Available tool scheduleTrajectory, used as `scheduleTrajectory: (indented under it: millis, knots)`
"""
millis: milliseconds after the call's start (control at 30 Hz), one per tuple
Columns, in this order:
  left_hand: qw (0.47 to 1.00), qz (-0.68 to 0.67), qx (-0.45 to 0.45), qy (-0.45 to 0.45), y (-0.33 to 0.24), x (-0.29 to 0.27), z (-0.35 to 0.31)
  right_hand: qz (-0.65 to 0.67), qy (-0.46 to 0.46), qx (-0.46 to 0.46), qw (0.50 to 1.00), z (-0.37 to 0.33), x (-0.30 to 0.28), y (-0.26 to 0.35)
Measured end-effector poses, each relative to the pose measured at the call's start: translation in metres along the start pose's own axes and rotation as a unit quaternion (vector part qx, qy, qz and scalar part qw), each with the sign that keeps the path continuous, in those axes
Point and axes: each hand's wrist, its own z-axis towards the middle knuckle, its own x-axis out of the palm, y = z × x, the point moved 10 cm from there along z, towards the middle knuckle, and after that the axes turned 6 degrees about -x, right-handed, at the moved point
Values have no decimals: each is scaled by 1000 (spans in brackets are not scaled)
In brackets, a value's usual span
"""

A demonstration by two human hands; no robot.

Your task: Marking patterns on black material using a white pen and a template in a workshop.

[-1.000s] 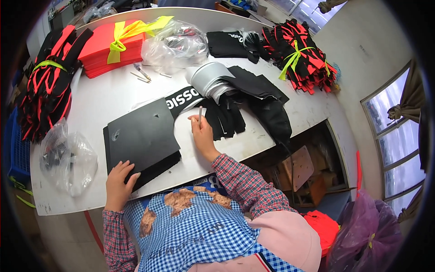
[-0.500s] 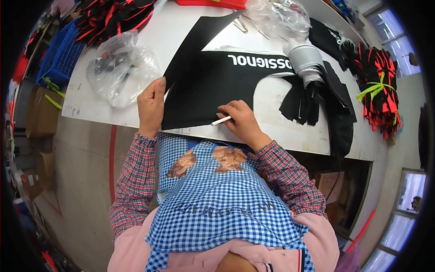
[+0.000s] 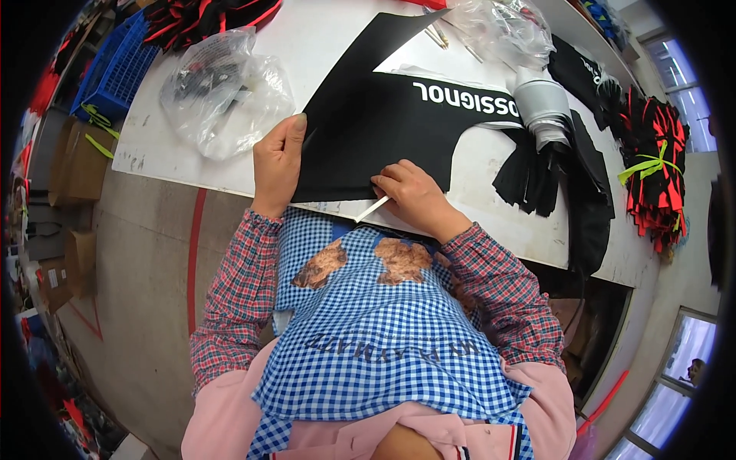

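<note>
Upper left: blue crate [image 3: 115,69], clear plastic bag [image 3: 222,92]. Upper right: grey tape roll [image 3: 543,107], red-black bundle tied with a yellow-green strip [image 3: 655,172].

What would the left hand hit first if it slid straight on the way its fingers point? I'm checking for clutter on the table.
The left hand points up the picture, away from the body. Ahead lies bare white table; the clear plastic bag sits just left of that line, so it might brush it.

The black sheet [image 3: 360,130] looks matt, smooth cloth; the bag [image 3: 222,88] is clear, crinkled, glossy plastic; the tabletop [image 3: 307,38] is white, smooth, scuffed; the crate [image 3: 115,73] is blue plastic.
</note>
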Motion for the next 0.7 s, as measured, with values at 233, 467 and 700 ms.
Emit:
scheduleTrajectory:
  millis: [233,467,700]
  knots:
    - [1000,-6,-22,5,7,-1,2,14,-9,9,1000,-1,1,-7]
    - [1000,11,-8,-17,2,-3,-2,102,-40,90,990,4,-20,-40]
    - [999,6,-21,-32,5,-6,-5,-83,-305,331,889,-98,-239,-208]
